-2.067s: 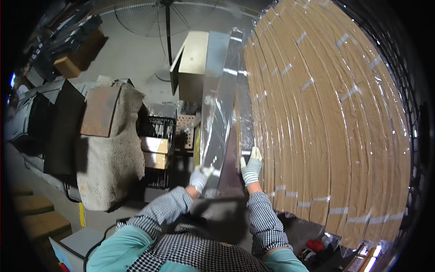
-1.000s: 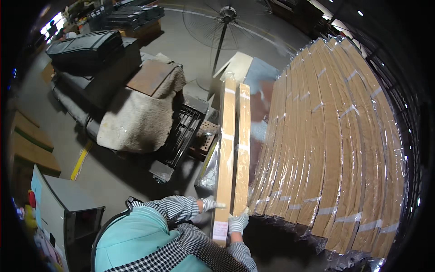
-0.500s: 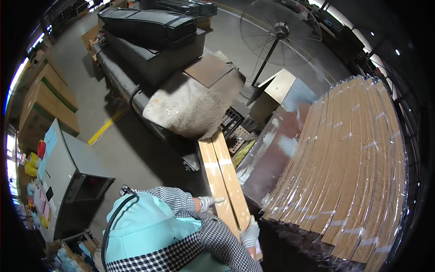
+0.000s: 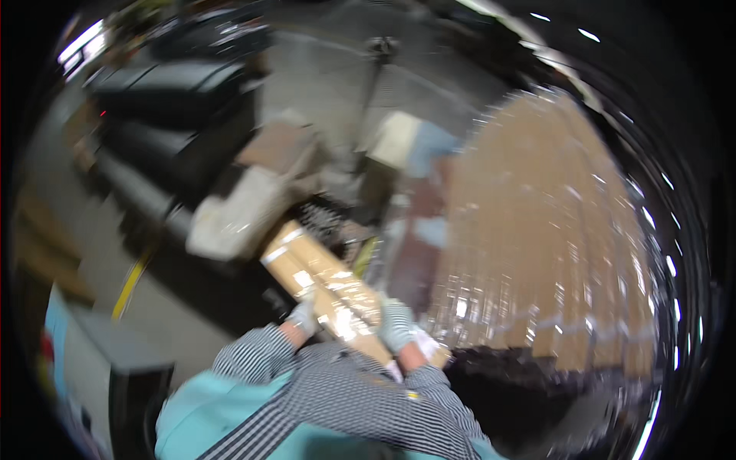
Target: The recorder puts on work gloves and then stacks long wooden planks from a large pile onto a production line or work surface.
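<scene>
A long, flat, brown package (image 4: 322, 280) in shiny clear film lies between my hands, made of two strips side by side. My left hand (image 4: 303, 316), in a pale glove, grips its left edge. Across from it, my right hand (image 4: 397, 326), in a striped pale glove, closes on the right edge near the close end. The package's far end shows in front of a whitish draped cover (image 4: 238, 215). Motion blurs the fingers, and their tips are partly hidden.
Right of me stands a broad stack of film-wrapped brown strips (image 4: 544, 238). A rusty metal surface (image 4: 418, 253) lies between it and the package. Black bundles (image 4: 169, 92) rest at far left. A grey cabinet (image 4: 123, 345) stands at near left.
The view has swung, blurring the scene and shifting most things left. The package's far end, formerly under the cover, now shows out of it. My left hand has moved along its left edge.
</scene>
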{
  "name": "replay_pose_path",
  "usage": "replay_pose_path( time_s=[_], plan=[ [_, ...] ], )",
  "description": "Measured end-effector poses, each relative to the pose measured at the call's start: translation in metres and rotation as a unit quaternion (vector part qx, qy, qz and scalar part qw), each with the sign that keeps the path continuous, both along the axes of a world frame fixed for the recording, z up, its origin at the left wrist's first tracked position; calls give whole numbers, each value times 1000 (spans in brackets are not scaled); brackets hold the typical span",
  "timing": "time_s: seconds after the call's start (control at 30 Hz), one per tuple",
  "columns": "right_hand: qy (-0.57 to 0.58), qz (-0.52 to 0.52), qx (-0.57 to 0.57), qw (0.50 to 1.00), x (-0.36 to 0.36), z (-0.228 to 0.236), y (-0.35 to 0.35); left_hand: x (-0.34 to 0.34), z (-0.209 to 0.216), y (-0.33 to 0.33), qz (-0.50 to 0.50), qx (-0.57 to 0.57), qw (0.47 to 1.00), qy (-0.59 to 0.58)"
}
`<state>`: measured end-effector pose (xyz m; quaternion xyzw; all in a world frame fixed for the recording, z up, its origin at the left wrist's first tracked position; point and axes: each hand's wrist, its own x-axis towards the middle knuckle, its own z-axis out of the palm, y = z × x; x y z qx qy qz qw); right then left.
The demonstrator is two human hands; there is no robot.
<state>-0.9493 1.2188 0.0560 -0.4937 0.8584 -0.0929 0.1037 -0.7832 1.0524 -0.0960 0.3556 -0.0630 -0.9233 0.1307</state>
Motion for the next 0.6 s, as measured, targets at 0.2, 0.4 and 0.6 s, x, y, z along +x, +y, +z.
replay_pose_path(
  time_s=[0.2,0.4,0.6],
  plan=[
    [45,25,57,997,-19,24,-79,-12,-23,-99,-34,50,998,-16],
    [272,2,-364,891,-20,218,-38,-73,-62,-169,41,-77,988,-129],
    [552,-244,-383,699,-11,413,188,-139,-44,-100,-117,31,990,-76]
  ],
)
